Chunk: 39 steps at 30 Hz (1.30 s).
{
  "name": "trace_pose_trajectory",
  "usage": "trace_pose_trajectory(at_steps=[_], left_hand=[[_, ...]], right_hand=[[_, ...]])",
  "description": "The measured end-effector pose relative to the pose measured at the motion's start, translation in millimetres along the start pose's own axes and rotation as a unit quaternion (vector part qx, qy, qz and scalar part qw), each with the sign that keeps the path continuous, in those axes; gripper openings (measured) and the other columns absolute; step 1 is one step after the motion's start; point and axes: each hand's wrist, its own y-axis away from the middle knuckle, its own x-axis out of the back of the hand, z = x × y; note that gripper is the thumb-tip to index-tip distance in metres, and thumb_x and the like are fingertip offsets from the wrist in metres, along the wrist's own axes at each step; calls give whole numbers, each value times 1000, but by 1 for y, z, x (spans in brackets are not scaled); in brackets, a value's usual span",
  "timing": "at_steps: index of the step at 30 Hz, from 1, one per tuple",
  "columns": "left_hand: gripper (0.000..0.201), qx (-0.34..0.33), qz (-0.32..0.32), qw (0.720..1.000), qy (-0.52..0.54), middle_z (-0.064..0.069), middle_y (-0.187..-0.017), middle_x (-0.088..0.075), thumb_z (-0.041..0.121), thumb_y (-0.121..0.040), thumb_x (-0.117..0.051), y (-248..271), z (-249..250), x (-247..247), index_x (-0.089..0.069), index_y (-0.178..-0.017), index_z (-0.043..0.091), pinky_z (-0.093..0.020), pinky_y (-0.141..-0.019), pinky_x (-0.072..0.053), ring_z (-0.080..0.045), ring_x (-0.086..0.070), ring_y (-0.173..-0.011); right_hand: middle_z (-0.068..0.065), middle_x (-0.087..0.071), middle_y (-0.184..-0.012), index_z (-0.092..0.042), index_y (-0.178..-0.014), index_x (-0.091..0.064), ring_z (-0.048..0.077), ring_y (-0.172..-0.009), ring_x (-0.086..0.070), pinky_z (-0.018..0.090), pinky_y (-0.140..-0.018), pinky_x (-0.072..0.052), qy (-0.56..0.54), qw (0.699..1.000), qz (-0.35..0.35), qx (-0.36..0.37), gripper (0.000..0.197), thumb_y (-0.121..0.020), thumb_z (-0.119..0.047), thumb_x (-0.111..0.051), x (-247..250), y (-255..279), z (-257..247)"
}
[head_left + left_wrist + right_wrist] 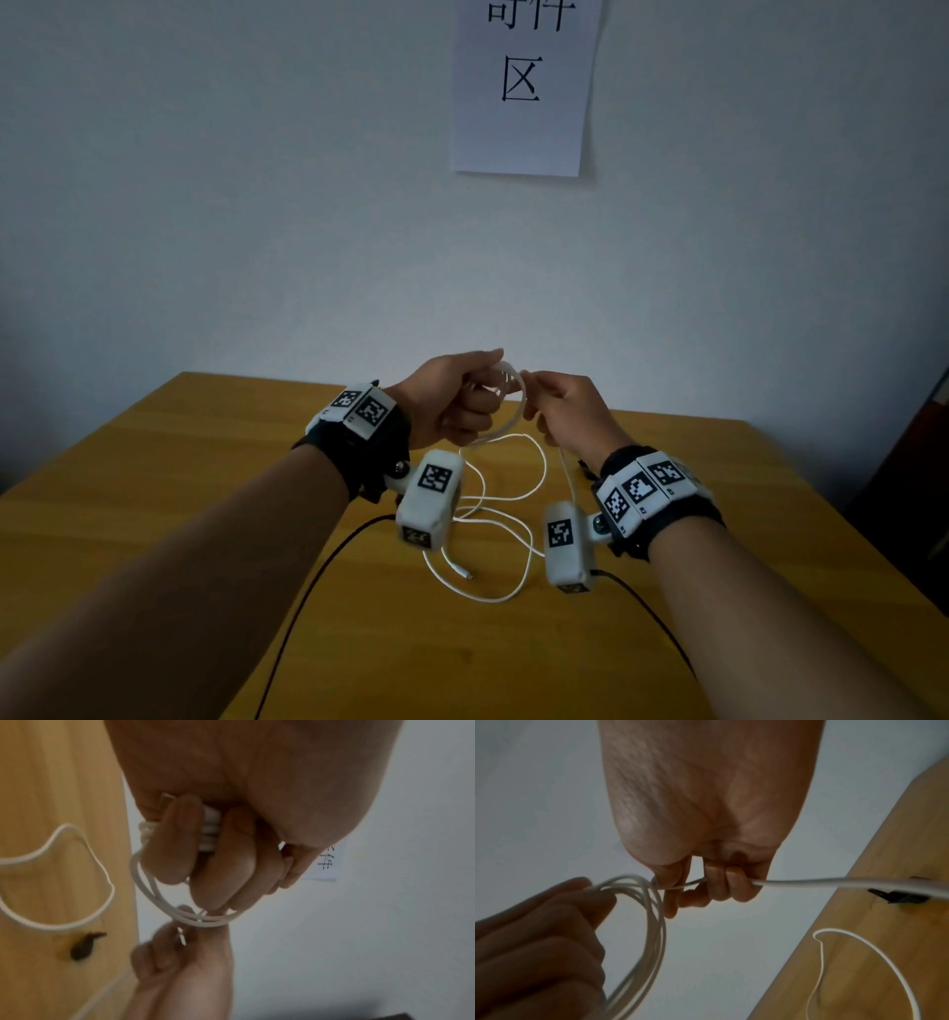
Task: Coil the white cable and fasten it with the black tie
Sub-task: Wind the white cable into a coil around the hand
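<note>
Above the wooden table (pixel 205 462) my left hand (pixel 457 401) grips several loops of the white cable (pixel 516 411); its curled fingers (pixel 231 862) close round the bundled strands (pixel 209 833). My right hand (pixel 565 406), just right of the coil, pinches the cable strand (pixel 795 882) that runs out of its fist. The coil (pixel 652 923) hangs between the two hands. The loose rest of the cable (pixel 513 519) lies in curves on the table, its plug end (pixel 464 574) near the front. The small black tie (pixel 898 895) lies on the table (pixel 885 943) under my right wrist, also seen as a dark tie (pixel 85 945).
A white wall (pixel 257 205) stands right behind the table, with a paper sign (pixel 521 87) on it. Black wires (pixel 308 580) trail from both wrist cameras across the tabletop. A dark object (pixel 919 462) stands beside the table's right edge.
</note>
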Motion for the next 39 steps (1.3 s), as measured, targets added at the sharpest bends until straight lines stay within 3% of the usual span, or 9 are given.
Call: trace_pose_trajectory(at_steps=[6,12,14,16,23,27,33,37,39], left_hand=[[36,-73,-33,979,185,7,-55,-21,37,-100,-34,-3,10,-11,-31,-66,24,-21,-42,-18,-10,-21,-42],[32,-135,40,963,230,-4,-68,-59,39,-101,-37,-10,14,-18,-39,-75,20,-32,-57,-49,-25,-57,-54],[25,-152,85,960,220,-13,-85,-70,38,-103,-36,-12,13,-19,-50,-111,20,-45,-73,-58,-36,-69,-75],[56,-157,123,963,181,-20,-106,-72,38,-104,-31,-14,13,-17,-14,-151,13,-54,-92,-53,-43,-70,-94],[54,-111,232,947,-192,-12,-96,-75,49,-101,-32,-17,1,-8,-36,-122,0,-53,-91,-52,-32,-73,-78],[64,-62,257,861,-434,-8,-84,-74,69,-89,-28,-16,-13,-2,-46,-101,10,-49,-84,-53,-24,-71,-74],[83,6,229,736,-637,-9,-93,-67,75,-85,-5,-12,-20,2,-58,-105,13,-42,-83,-47,-28,-63,-91],[99,56,185,736,-649,-9,-97,-69,76,-82,8,-11,-18,-1,-68,-105,16,-38,-82,-41,-23,-63,-93],[111,69,165,761,-623,-10,-77,-63,86,-69,12,-12,-18,-2,-67,-103,15,-36,-72,-43,-21,-58,-70]], right_hand=[[10,-61,-71,-20,-88,-66,14,-44,-40,25,-45,-34,-38,997,-51,-36,30,-108,-17,-43,-14,3,-2],[2,-64,-62,-18,-91,-57,17,-45,-39,25,-43,-36,-12,987,-155,-33,20,-108,-19,-47,-24,12,-3],[-6,-62,-52,-12,-103,-62,16,-46,-38,24,-43,-36,2,982,-183,-47,17,-108,-20,-48,-25,12,-4],[-5,-63,-55,-8,-116,-68,15,-45,-41,23,-41,-37,29,977,-204,-53,20,-104,-17,-53,-24,13,-7],[-2,-62,-60,-5,-106,-75,10,-45,-43,20,-44,-37,52,975,-205,-69,25,-97,-27,-69,-19,12,-12],[-4,-61,-58,-5,-98,-76,9,-45,-48,23,-49,-43,79,975,-203,-46,22,-97,-25,-68,-16,10,-14],[-4,-63,-57,-16,-83,-75,13,-48,-52,26,-50,-47,106,980,-166,-25,10,-92,-22,-74,-10,8,-15],[1,-68,-64,-13,-84,-74,15,-53,-56,26,-50,-47,107,986,-131,2,6,-87,-18,-77,-3,5,-16],[1,-70,-68,-13,-97,-76,6,-49,-58,27,-52,-48,95,989,-115,14,13,-86,-20,-78,-1,3,-14]])
